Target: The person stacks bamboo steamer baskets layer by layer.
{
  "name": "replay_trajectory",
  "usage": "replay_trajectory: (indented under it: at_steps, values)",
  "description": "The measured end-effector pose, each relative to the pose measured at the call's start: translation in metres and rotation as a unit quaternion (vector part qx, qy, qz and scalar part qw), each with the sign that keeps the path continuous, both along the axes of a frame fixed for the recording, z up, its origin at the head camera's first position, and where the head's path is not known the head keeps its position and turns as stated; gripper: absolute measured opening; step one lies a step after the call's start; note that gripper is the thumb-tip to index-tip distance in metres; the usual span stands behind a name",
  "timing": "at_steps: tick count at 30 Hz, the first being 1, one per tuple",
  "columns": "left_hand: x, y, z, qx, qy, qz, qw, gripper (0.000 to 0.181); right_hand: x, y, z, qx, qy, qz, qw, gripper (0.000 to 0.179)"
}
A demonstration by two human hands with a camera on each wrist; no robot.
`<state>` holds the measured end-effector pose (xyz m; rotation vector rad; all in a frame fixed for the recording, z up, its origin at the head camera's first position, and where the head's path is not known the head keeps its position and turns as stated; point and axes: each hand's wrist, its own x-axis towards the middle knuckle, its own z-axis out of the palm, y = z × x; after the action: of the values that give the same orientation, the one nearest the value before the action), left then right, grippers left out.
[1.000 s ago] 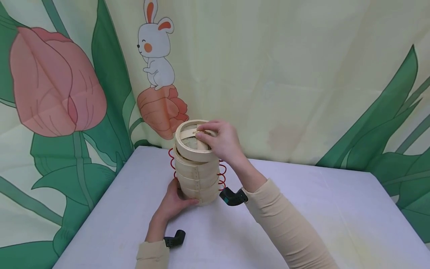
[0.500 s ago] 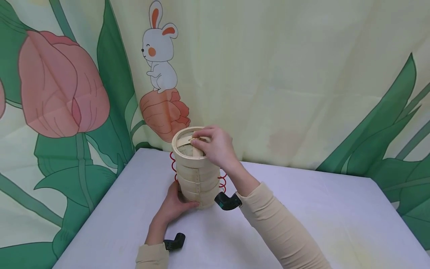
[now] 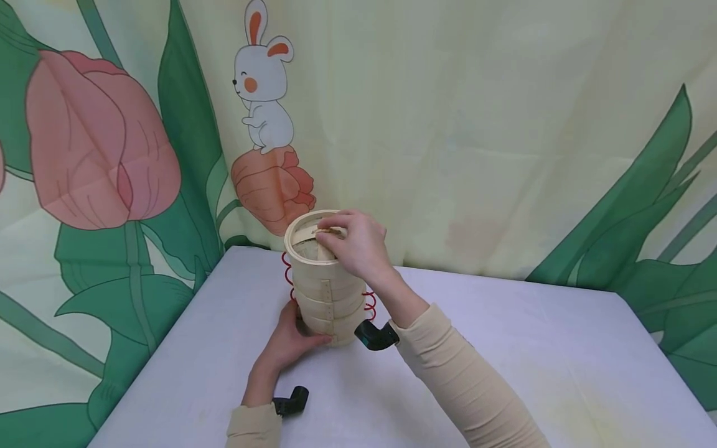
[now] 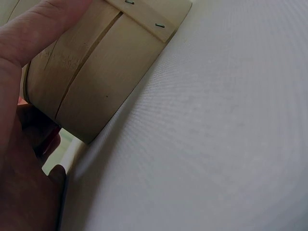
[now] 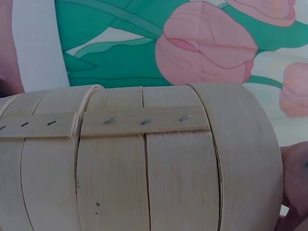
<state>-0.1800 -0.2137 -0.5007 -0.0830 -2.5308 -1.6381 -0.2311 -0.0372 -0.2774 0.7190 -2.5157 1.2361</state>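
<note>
A stack of small bamboo steamer baskets [image 3: 330, 306] stands upright on the table, with red rings [image 3: 370, 305] along both sides. Its round bamboo lid [image 3: 309, 250] sits level on the top basket. My right hand [image 3: 358, 246] pinches the small handle at the lid's centre. Low on the stack, my left hand [image 3: 291, 339] holds the bottom basket, thumb across the front and fingers hidden behind. In the left wrist view the bottom basket [image 4: 108, 72] meets the cloth. The right wrist view shows the lid [image 5: 248, 159] fitted against the stapled top basket [image 5: 115, 178].
A white cloth covers the table [image 3: 504, 361]. Behind it hangs a curtain [image 3: 476, 137] printed with tulips, leaves and a rabbit. A black wrist camera [image 3: 376, 336] is worn on the right wrist, another camera [image 3: 291, 401] on the left.
One second ago the lid sat tilted and raised over the top basket. My right hand has lowered it flat onto the stack. The left hand keeps its hold at the base.
</note>
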Motion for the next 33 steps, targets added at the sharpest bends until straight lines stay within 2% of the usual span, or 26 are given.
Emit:
replay_trajectory:
  at_steps: [8,16,19,22,26,33]
  values:
    - [0.001,-0.006,0.002,0.002,0.014,-0.007,0.9999,0.103,0.002,0.004,-0.001,-0.015,-0.005,0.012,0.9998,0.022]
    - [0.001,-0.015,0.005,0.016,0.006,0.002,0.9999,0.103,0.010,0.013,0.000,-0.076,-0.028,0.027,0.9964,0.025]
    - [0.000,-0.017,0.005,0.026,0.008,0.004,0.9996,0.109,0.012,0.021,-0.002,-0.095,-0.030,0.030,0.9946,0.026]
    - [0.001,-0.020,0.009,0.029,0.004,0.003,0.9996,0.121,0.014,0.031,-0.004,-0.107,-0.029,0.024,0.9935,0.028]
    - [0.004,-0.025,0.015,0.012,-0.012,0.005,0.9998,0.130,0.018,0.047,-0.009,-0.116,-0.027,0.006,0.9929,0.028]
    - [0.013,-0.037,0.021,-0.020,-0.012,0.013,0.9996,0.121,0.026,0.080,-0.026,-0.119,-0.006,-0.032,0.9924,0.028]
